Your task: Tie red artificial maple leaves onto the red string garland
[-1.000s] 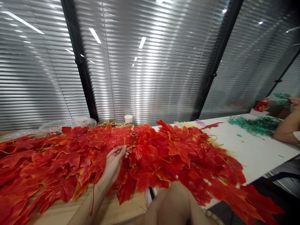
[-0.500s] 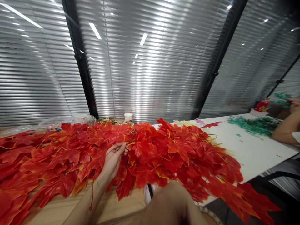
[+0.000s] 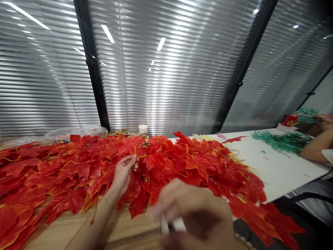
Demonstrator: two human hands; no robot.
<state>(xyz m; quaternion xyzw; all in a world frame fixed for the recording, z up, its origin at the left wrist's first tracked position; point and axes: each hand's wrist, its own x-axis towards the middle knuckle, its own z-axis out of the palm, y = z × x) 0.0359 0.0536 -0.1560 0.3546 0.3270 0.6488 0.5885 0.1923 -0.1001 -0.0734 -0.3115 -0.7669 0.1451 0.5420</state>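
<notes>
A thick heap of red artificial maple leaves (image 3: 179, 163) with yellow-orange edges and thin yellow stems spreads across the table. Over the middle of this heap, my left hand (image 3: 125, 171) is closed, thumb and fingertips pinched on a thin yellow leaf stem (image 3: 141, 156). Close to the camera, my right hand (image 3: 194, 211) is blurred by motion in front of the heap's near edge. Its fingers look bent, but the smear hides whether they hold anything. Something whitish and dark shows below those fingers, too unclear to name.
A paper cup (image 3: 143, 129) and gold wrappers (image 3: 119, 133) stand behind the leaves, with clear plastic bags (image 3: 91, 131) to their left. At right, another person's arm (image 3: 316, 144) rests by teal foliage (image 3: 282, 140) on the white table (image 3: 283, 170). Blinds (image 3: 166, 86) rise behind.
My right hand has risen from the bottom edge into fuller view. My left hand has shifted slightly left and up, still pinching the stem. The other person's hand has moved a little.
</notes>
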